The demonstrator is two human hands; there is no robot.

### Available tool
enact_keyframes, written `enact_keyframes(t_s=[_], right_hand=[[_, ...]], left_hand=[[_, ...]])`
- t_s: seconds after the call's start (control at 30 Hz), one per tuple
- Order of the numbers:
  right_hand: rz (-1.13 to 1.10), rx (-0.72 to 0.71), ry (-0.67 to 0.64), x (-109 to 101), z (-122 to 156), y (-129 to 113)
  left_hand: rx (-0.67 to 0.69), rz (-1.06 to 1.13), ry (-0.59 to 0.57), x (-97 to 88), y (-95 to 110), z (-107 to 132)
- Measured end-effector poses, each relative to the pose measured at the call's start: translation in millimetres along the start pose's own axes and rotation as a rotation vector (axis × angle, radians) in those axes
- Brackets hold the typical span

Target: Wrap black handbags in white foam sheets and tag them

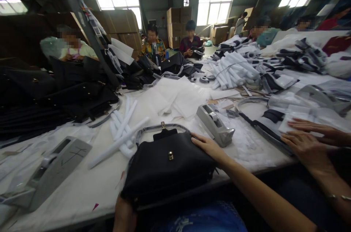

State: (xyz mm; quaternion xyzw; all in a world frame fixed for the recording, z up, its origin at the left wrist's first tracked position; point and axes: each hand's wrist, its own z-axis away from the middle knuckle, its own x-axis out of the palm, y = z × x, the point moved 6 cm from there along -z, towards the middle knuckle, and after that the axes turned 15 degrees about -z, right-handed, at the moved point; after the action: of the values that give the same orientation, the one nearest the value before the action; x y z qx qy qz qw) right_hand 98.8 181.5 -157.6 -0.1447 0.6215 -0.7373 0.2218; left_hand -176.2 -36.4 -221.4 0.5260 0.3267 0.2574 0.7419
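Note:
A black handbag [167,166] with a gold clasp leans at the table's front edge, its flap tab and wrapped handle [153,127] folded away at the back. My left hand [124,212] grips its lower left corner, with most of the fingers hidden behind the bag. Along the upper right edge lies my right hand [208,146], holding the bag there with its fingertips on the top rim. Behind the bag are white foam tubes [123,129] and a grey tape dispenser [215,124].
Another tape dispenser [57,169] stands at left, near stacked black bags [49,96]. White sheets [178,96] and bundled foam tubes [233,71] lie farther back. At right, a co-worker's hands [307,138] press on a plastic-wrapped piece. Several people sit across the table.

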Motion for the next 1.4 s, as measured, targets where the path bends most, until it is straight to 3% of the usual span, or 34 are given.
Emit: enact_keyframes(t_s=[0.1, 0.17, 0.23, 0.27, 0.3, 0.37, 0.43, 0.5, 0.57, 0.7, 0.8, 0.97, 1.1, 1.17, 1.3, 1.4], right_hand=[[0.12, -0.038, 0.097, -17, -6, -12], [0.281, -0.191, 0.174, -27, 8, -29], [0.45, -0.401, 0.109, -19, 30, -47], [0.531, -0.49, 0.007, -8, 40, -54], [0.604, -0.559, -0.123, 5, 49, -58], [0.735, -0.639, -0.356, 31, 58, -62], [0.845, -0.649, -0.469, 47, 55, -60], [0.928, -0.628, -0.494, 54, 45, -52], [0.985, -0.621, -0.497, 57, 37, -38], [0.989, -0.66, -0.447, 55, 40, 3], [0.899, -0.64, -0.437, 51, 49, 18], [0.765, -0.544, -0.457, 57, 48, -4], [0.898, -0.52, -0.401, 84, 20, -23], [1.036, -0.548, -0.45, 103, 5, -26], [1.21, -0.626, -0.678, 131, -6, -26], [1.27, -0.517, -0.74, 139, -7, -24]], left_hand=[[0.017, 0.008, -0.017, -4.3, 23, 0], [0.078, -0.104, 0.07, -24.6, 39, 2], [0.214, -0.296, 0.204, -45.0, 59, 9], [0.337, -0.428, 0.203, -45.5, 74, 14], [0.496, -0.581, 0.141, -37.0, 89, 18], [0.912, -0.856, -0.166, 2.4, 114, 31], [1.172, -1.095, -0.408, 39.5, 121, 35], [1.271, -1.263, -0.512, 63.0, 117, 29], [1.319, -1.364, -0.516, 73.3, 104, 21], [1.423, -1.4, -0.443, 70.9, 68, 28], [1.415, -1.364, -0.382, 67.3, 53, 44], [1.489, -1.37, -0.209, 76.9, 54, 60], [1.561, -1.408, -0.096, 84.9, 48, 57], [1.587, -1.394, -0.057, 85.5, 45, 54], [1.601, -1.365, -0.011, 84.0, 43, 53], [1.592, -1.391, -0.011, 84.6, 44, 53]])
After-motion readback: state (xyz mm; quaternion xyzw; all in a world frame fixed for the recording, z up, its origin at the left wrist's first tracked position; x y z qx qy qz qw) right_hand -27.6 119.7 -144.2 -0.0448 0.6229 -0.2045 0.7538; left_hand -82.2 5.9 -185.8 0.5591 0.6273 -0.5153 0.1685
